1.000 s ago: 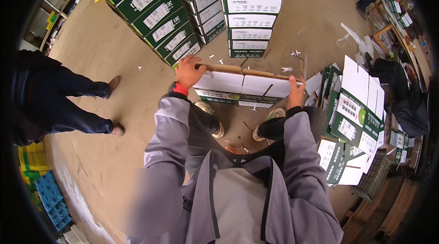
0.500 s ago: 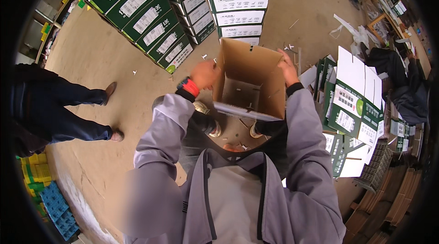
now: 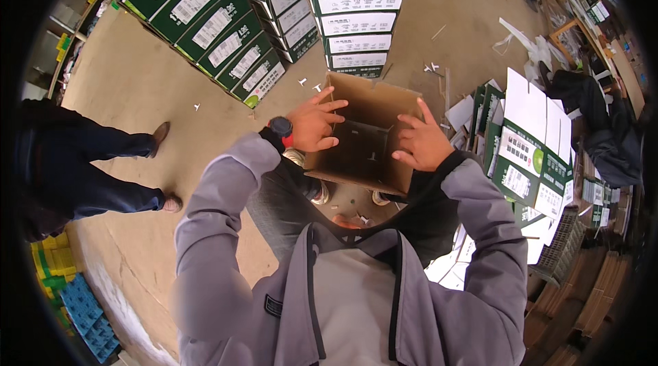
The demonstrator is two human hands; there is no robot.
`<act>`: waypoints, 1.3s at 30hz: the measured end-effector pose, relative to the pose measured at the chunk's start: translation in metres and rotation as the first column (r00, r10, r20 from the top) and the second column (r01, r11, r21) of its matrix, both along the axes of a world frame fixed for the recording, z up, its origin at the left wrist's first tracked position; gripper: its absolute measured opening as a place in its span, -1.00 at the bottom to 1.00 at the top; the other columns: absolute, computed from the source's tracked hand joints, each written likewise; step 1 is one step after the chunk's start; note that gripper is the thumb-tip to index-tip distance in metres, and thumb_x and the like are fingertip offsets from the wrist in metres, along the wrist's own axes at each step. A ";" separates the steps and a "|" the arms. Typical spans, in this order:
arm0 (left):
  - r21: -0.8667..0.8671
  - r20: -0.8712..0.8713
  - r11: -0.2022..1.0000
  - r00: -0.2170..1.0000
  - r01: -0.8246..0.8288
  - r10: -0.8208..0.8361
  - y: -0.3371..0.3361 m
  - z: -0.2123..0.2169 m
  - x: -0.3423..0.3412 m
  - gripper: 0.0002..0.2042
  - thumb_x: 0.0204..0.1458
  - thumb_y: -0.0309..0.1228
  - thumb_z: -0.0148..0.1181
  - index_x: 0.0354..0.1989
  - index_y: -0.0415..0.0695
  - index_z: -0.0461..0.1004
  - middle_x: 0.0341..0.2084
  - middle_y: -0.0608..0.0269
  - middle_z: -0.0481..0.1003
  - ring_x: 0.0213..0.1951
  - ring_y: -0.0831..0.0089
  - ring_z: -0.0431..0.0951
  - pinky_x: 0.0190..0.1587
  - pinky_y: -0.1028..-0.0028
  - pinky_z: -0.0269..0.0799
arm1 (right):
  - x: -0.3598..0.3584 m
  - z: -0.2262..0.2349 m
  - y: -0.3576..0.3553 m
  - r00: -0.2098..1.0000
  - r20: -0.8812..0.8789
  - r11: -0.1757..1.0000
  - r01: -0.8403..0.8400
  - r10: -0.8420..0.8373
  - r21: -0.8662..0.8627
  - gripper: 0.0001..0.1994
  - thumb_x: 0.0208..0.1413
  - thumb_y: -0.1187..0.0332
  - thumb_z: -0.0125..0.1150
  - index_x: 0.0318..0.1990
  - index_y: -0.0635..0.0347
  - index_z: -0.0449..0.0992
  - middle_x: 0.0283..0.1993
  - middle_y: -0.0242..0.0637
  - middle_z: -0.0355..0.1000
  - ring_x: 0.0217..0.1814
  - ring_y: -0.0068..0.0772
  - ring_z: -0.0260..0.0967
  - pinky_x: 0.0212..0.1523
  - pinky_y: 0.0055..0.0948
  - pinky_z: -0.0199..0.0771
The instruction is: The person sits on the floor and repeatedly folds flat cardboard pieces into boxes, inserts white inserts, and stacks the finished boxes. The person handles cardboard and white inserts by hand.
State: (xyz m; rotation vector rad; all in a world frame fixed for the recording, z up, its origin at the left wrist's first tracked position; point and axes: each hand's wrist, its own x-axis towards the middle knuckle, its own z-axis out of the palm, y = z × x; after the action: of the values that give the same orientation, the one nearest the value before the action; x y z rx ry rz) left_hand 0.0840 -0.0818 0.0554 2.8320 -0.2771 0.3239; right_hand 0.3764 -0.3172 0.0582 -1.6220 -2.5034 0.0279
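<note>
An open-topped brown cardboard box (image 3: 373, 100) stands low between my knees, its bare inside facing up. My left hand (image 3: 317, 121) lies over its left wall with the fingers stretched out across the rim. A dark watch and a red band (image 3: 282, 131) are on that wrist. Over the right wall, my right hand (image 3: 423, 141) has its fingers spread, some pointing into the box. Neither hand is closed around the cardboard. The outer sides of the box are mostly hidden.
Stacks of green and white cartons (image 3: 360, 23) rise ahead. Flattened cartons (image 3: 531, 147) pile up at my right, beside a grey crate (image 3: 561, 246). A person's legs (image 3: 113, 160) are at the left. Blue (image 3: 89, 318) and yellow plastic pieces (image 3: 55, 263) lie lower left. White scraps (image 3: 301, 82) dot the floor.
The box has moved lower and slightly left. My hands have gone from holding its side walls to lying with fingers spread over the rim.
</note>
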 end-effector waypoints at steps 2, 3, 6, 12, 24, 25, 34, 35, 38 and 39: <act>0.143 -0.188 0.990 0.982 0.016 0.011 0.015 0.003 0.012 -0.44 0.26 -0.04 0.13 -0.67 -0.21 0.66 -0.39 -0.02 0.67 -0.01 0.06 0.65 0.64 -0.05 -0.08 | -0.001 0.006 0.015 0.987 0.162 0.992 0.039 -0.019 -0.119 -0.42 0.41 -0.11 0.04 -0.45 0.15 0.73 -0.33 -0.25 0.63 0.21 -0.10 0.50 0.65 0.31 -0.17; 0.186 -0.294 0.981 0.956 0.045 0.012 0.016 -0.005 0.014 -0.40 0.27 -0.01 0.12 -0.70 -0.23 0.64 -0.52 -0.06 0.65 -0.16 0.03 0.70 0.63 -0.05 -0.05 | -0.003 0.000 0.020 0.969 0.243 0.979 0.080 -0.033 -0.187 -0.35 0.42 -0.13 -0.01 -0.52 0.18 0.70 -0.41 -0.22 0.61 0.09 -0.12 0.55 0.63 0.23 -0.08; 0.099 -0.090 0.993 0.995 0.058 -0.049 0.014 -0.019 0.041 -0.40 0.22 0.02 0.13 -0.71 -0.24 0.62 -0.76 -0.09 0.49 -0.52 -0.04 0.56 0.36 0.05 0.28 | -0.001 -0.007 0.051 0.965 0.255 0.975 0.001 0.057 -0.222 -0.35 0.41 -0.11 -0.04 -0.60 0.13 0.69 -0.53 -0.19 0.59 -0.37 -0.07 0.54 0.31 0.00 0.29; 0.144 -0.075 0.988 0.996 0.055 -0.044 -0.018 -0.061 0.091 -0.56 0.10 -0.17 0.11 -0.78 -0.12 0.54 -0.75 0.09 0.52 -0.63 0.08 0.40 -0.10 0.22 0.33 | -0.030 -0.094 0.088 0.996 0.075 0.997 -0.044 0.048 -0.060 -0.69 0.11 0.15 0.18 -0.50 0.13 0.67 -0.36 -0.19 0.66 -0.27 -0.12 0.53 0.33 -0.06 0.33; -0.007 -0.166 0.799 0.789 -0.601 0.591 -0.017 -0.104 0.050 0.02 0.07 0.18 0.42 0.58 -0.21 0.15 0.59 -0.13 0.09 0.64 0.00 -0.03 0.61 -0.17 -0.15 | -0.024 -0.166 -0.001 0.075 -0.547 0.469 0.618 -0.834 -0.631 0.14 0.15 0.03 0.54 0.60 0.54 -0.11 0.66 0.38 -0.09 0.72 0.30 -0.10 0.64 -0.11 0.03; -0.010 -0.187 0.726 0.715 -0.687 0.674 -0.020 -0.106 0.046 0.07 0.05 0.22 0.42 0.60 -0.22 0.10 0.60 -0.13 0.07 0.64 0.00 -0.03 0.60 -0.19 -0.12 | -0.023 -0.165 0.009 0.134 -0.543 0.501 0.608 -0.829 -0.616 0.13 0.16 0.04 0.53 0.61 0.53 -0.12 0.66 0.38 -0.09 0.72 0.29 -0.09 0.64 -0.12 0.04; -0.221 -0.218 0.618 0.656 -0.754 0.723 -0.008 -0.134 0.033 -0.20 0.16 -0.05 0.42 0.47 -0.30 0.31 0.63 -0.09 -0.03 0.60 -0.01 0.05 0.55 -0.16 0.07 | -0.053 -0.173 0.053 0.307 -0.561 0.619 0.578 -0.769 -0.531 0.06 0.21 0.17 0.42 0.62 0.51 -0.20 0.64 0.40 -0.05 0.68 0.34 -0.04 0.60 -0.04 0.13; -0.135 -0.204 0.657 0.670 -0.742 0.714 -0.010 -0.138 0.036 -0.24 0.17 -0.09 0.41 0.45 -0.28 0.34 0.62 -0.09 0.00 0.60 -0.01 0.06 0.56 -0.15 0.04 | -0.055 -0.178 0.054 0.350 -0.539 0.627 0.593 -0.766 -0.505 0.07 0.21 0.16 0.42 0.61 0.52 -0.20 0.63 0.40 -0.05 0.66 0.38 -0.02 0.60 -0.03 0.13; 0.008 -0.131 0.730 0.723 -0.684 0.679 -0.024 -0.144 0.056 -0.41 0.14 -0.30 0.36 0.35 -0.23 0.44 0.56 -0.08 0.15 0.60 0.02 0.08 0.60 -0.15 -0.09 | -0.065 -0.192 0.059 0.458 -0.457 0.640 0.636 -0.762 -0.431 0.06 0.22 0.10 0.41 0.61 0.50 -0.17 0.62 0.42 -0.05 0.62 0.49 0.01 0.58 0.06 0.15; 0.028 -0.100 0.737 0.732 -0.675 0.674 -0.024 -0.150 0.060 -0.42 0.12 -0.34 0.34 0.35 -0.23 0.45 0.55 -0.08 0.16 0.60 0.02 0.08 0.60 -0.16 -0.11 | -0.071 -0.198 0.062 0.485 -0.419 0.637 0.651 -0.767 -0.412 0.05 0.23 0.06 0.40 0.61 0.48 -0.14 0.62 0.43 -0.05 0.61 0.52 0.01 0.57 0.12 0.15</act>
State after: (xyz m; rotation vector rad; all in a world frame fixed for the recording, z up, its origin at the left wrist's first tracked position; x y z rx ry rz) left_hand 0.1436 -0.1060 -0.0951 2.8151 0.8091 0.3076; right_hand 0.3053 -0.2556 -0.1396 -2.2061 -1.2642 0.5859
